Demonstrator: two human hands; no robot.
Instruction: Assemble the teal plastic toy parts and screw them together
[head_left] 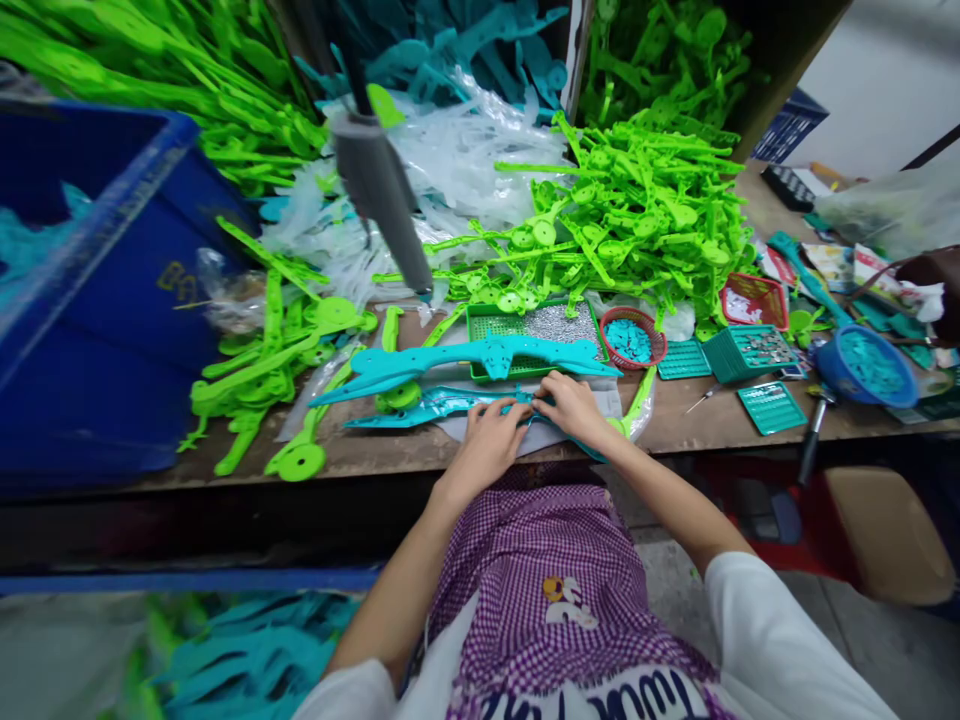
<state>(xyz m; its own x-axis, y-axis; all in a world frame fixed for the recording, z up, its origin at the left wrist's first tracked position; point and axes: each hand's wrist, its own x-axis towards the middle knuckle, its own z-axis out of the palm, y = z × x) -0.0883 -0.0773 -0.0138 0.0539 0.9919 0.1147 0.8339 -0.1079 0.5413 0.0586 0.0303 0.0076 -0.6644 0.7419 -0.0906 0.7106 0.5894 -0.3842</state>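
Note:
A long turquoise plastic part (427,408) lies on the grey cloth (540,437) at the bench's front edge, its inner side up. My left hand (491,437) rests at its middle, fingers bent and pressed onto it. Right beside it, my right hand (571,403) has its fingers pinched together over the part; anything between these fingertips is too small to make out. Just behind lies a second turquoise part (420,362), overlapping the front of a green tray (482,325) with small metal screws (562,325).
A grey power screwdriver (379,190) hangs above the bench, left of my hands. Lime-green parts (622,210) are heaped behind. A blue bin (97,370) stands left. To the right are a red basket (637,364) of turquoise pieces, green trays (724,365) and a hammer (812,440).

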